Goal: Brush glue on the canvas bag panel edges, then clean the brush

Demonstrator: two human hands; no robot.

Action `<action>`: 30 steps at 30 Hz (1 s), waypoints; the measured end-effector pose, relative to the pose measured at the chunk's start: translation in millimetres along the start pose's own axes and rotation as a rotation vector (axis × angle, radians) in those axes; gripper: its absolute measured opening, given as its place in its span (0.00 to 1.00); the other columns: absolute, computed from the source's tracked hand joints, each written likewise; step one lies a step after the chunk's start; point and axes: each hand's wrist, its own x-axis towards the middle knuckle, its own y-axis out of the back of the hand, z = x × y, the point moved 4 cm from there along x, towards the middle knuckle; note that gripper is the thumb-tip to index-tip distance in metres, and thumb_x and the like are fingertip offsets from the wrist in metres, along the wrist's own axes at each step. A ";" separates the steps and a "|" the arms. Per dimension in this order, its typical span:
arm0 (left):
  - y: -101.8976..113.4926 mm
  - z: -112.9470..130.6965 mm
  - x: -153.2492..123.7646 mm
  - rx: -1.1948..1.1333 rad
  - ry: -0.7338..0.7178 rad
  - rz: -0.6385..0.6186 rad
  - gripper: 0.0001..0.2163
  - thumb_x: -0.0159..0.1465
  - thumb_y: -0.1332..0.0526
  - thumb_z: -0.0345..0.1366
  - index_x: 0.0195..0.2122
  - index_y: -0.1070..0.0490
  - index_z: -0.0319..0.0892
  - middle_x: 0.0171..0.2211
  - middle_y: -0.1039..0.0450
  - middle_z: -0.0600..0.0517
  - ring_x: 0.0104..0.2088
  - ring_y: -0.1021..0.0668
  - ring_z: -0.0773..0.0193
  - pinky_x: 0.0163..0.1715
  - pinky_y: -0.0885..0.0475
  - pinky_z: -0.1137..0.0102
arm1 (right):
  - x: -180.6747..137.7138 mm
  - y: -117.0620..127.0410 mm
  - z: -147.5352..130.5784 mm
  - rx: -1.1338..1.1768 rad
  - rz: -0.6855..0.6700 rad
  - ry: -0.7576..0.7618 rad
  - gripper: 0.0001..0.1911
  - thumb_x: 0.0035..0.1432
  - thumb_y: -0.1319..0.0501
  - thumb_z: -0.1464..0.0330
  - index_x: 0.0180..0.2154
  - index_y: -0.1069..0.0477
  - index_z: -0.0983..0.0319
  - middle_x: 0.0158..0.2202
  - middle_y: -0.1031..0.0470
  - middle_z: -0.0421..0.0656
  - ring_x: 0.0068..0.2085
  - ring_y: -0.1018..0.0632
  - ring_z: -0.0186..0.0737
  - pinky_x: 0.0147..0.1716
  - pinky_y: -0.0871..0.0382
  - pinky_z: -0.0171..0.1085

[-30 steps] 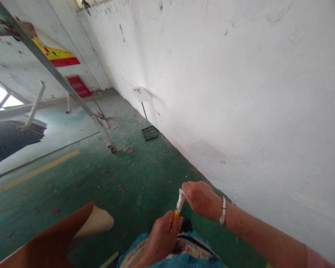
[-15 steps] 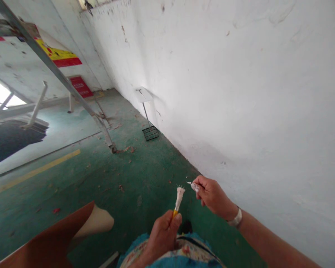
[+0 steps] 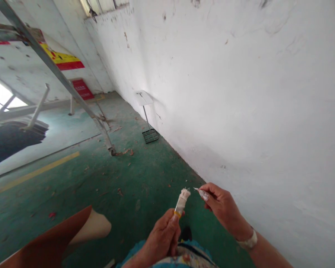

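Observation:
My left hand [image 3: 165, 232] is closed around the handle of a paintbrush [image 3: 181, 203], which points up and away from me. A yellow band shows just above my fingers, and the pale bristles are caked and frayed at the tip. To the right of the bristle tip, and apart from it, my right hand [image 3: 219, 204] is closed in a pinch. White smears cover its thumb. A thin white wisp sticks out of the pinch, too small to name. A pale band circles the right wrist.
A white wall [image 3: 240, 111] rises close on my right. A stand with a white plate [image 3: 144, 98] is beside it. A metal frame leg [image 3: 64, 78] slants down at left to the green floor [image 3: 111, 190], near peeled flakes. A curled brown sheet [image 3: 58, 234] lies lower left.
My right hand has moved slightly right and down, away from the bristles. The brush has turned, so its flat face and yellow band show more. The view has shifted a little upward.

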 end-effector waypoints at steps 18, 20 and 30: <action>-8.7 -20.2 4.8 0.071 -0.049 0.138 0.24 0.60 0.48 0.63 0.29 0.45 0.45 0.14 0.46 0.64 0.11 0.46 0.76 0.11 0.53 0.78 | -10.3 -31.7 -30.6 -0.912 0.006 0.526 0.11 0.64 0.50 0.78 0.32 0.34 0.61 0.29 0.34 0.43 0.30 0.33 0.41 0.29 0.44 0.38; -9.6 -20.9 2.2 0.076 -0.038 0.142 0.23 0.61 0.48 0.62 0.29 0.44 0.45 0.14 0.46 0.64 0.11 0.46 0.76 0.12 0.53 0.78 | -1.1 -21.3 -27.5 -0.915 0.061 0.479 0.12 0.63 0.50 0.79 0.31 0.35 0.61 0.29 0.34 0.43 0.29 0.32 0.40 0.28 0.44 0.38; 6.6 -4.8 -6.0 0.309 -0.197 0.199 0.20 0.65 0.49 0.56 0.29 0.41 0.44 0.21 0.39 0.58 0.20 0.39 0.72 0.20 0.44 0.77 | -20.2 -7.1 -61.1 -0.724 -0.152 0.447 0.11 0.66 0.51 0.75 0.33 0.35 0.61 0.31 0.34 0.41 0.29 0.32 0.37 0.29 0.43 0.36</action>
